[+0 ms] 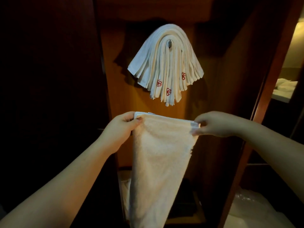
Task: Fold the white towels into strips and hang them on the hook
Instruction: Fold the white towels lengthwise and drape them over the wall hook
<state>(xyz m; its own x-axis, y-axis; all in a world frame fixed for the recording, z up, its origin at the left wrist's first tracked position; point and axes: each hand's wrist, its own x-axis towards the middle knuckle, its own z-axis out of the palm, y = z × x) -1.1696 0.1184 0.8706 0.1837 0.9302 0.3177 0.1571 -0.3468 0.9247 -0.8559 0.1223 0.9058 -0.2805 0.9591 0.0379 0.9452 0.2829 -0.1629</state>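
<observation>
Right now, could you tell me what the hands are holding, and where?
Both hold one white towel by its top corners: left hand, right hand.

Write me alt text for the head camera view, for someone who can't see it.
Two hands hold a white towel up by its top corners, the left hand and right hand each pinching one, so it hangs down. Above it, a thick bundle of folded towels drapes over a hook on a wooden wall.
</observation>
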